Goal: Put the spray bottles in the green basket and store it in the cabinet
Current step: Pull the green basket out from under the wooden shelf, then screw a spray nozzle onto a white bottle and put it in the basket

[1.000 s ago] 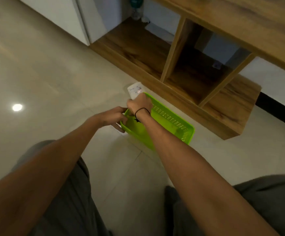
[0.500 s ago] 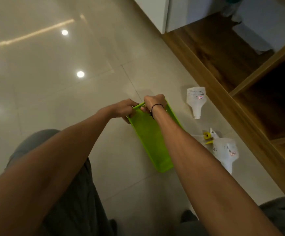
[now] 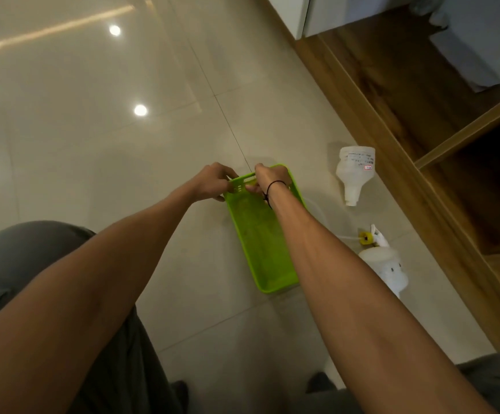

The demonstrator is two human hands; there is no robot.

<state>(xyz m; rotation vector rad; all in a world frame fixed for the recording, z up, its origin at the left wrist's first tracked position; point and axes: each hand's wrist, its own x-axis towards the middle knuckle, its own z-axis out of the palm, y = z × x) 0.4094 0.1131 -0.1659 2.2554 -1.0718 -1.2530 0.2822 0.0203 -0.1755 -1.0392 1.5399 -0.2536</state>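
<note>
Gripping the far short rim of the green basket (image 3: 262,234), left hand (image 3: 211,185) and right hand (image 3: 269,179) close on it. Its long axis runs away from the person, alongside the cabinet (image 3: 440,162). Two spray bottles (image 3: 354,171) lie on bare floor (image 3: 123,138) between them.

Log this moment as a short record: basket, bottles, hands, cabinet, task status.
basket: green basket on the tiled floor, empty
bottles: capless bottle lying on the floor right of the basket; spray bottle nearer the person, also outside it
left hand: gripping the basket's far rim
right hand: gripping the same rim
cabinet: wooden, open compartments, to the right
status: no bottle in the basket yet
</note>
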